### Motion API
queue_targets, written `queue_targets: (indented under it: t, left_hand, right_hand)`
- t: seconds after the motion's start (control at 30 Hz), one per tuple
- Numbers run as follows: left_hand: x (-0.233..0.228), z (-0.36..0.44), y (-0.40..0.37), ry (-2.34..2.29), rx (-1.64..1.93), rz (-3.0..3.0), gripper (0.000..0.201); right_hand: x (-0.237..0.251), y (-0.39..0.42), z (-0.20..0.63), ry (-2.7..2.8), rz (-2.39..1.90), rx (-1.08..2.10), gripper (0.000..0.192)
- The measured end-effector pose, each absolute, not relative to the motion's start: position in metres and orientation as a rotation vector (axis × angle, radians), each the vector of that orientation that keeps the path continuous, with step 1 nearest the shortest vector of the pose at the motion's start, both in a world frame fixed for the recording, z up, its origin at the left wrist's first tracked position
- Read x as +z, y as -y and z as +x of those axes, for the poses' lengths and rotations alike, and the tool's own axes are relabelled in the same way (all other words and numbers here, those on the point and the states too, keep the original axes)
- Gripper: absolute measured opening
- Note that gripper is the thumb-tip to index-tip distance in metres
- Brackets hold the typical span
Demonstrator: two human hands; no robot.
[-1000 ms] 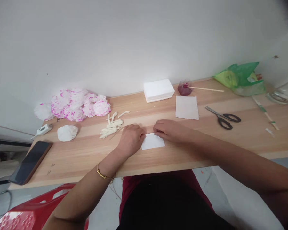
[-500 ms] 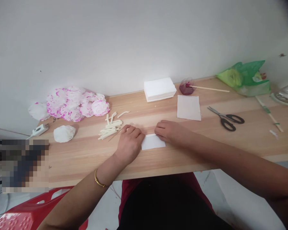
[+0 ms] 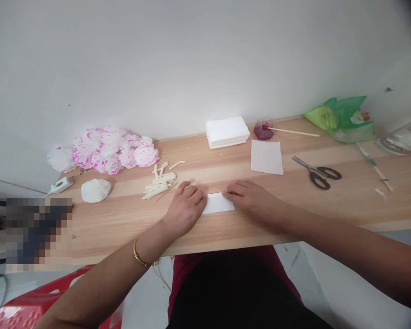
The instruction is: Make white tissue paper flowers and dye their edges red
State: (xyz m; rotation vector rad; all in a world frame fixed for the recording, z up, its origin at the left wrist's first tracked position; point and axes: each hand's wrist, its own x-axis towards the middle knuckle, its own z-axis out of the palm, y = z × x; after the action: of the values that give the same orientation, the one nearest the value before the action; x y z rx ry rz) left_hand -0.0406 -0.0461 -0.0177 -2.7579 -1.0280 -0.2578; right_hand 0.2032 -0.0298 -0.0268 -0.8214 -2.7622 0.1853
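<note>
Flattened since a second ago, both hands, left hand [image 3: 187, 206] and right hand [image 3: 251, 198], press open-fingered, gripping nothing, pinning the folded tissue [image 3: 218, 203] on the desk [image 3: 123, 219] to crease it.

Left of the wooden table [image 3: 123, 228], a pixelated block [image 3: 37, 233] hid whatever lay there. The red chair [image 3: 17, 310] got cut off at the bottom edge. Both hands [image 3: 187, 205] covered the ends of the folded white paper [image 3: 219, 203].
</note>
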Motion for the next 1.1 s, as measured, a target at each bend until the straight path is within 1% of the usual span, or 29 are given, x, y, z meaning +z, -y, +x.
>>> queue_targets:
  t: [0.13, 0.33, 0.6, 0.73, 0.83, 0.97, 1.03, 1.1]
  left_hand:
    - [-0.018, -0.045, 0.046, 1.04, -0.265, -2.816, 0.017]
    - [-0.021, -0.049, 0.049, 1.053, -0.263, -2.852, 0.022]
    - [-0.013, -0.047, 0.047, 1.034, -0.158, -2.87, 0.02]
    - [-0.007, -0.049, 0.042, 1.222, -0.263, -2.999, 0.019]
    - [-0.002, -0.051, 0.039, 1.437, -0.484, -3.128, 0.018]
    - [0.002, -0.047, 0.036, 1.776, -0.816, -3.045, 0.02]
    - [0.002, -0.042, 0.035, 1.769, -0.813, -3.068, 0.02]
    - [0.002, -0.036, 0.034, 1.676, -0.7, -3.121, 0.02]
  right_hand:
    - [-0.029, 0.031, 0.202, 2.619, -0.882, 0.288, 0.024]
    - [-0.03, 0.026, 0.194, 2.487, -1.007, 0.463, 0.027]
    - [-0.021, 0.017, 0.184, 2.35, -1.328, 0.756, 0.013]
    - [-0.017, 0.008, 0.182, 2.438, -1.39, 0.834, 0.009]
    - [-0.013, 0.005, 0.178, 2.566, -1.398, 0.788, 0.009]
    - [-0.007, 0.011, 0.17, 2.718, -1.424, 0.604, 0.01]
    - [-0.008, 0.017, 0.169, 2.771, -1.403, 0.436, 0.011]
    - [-0.014, 0.023, 0.169, 2.798, -1.335, 0.235, 0.012]
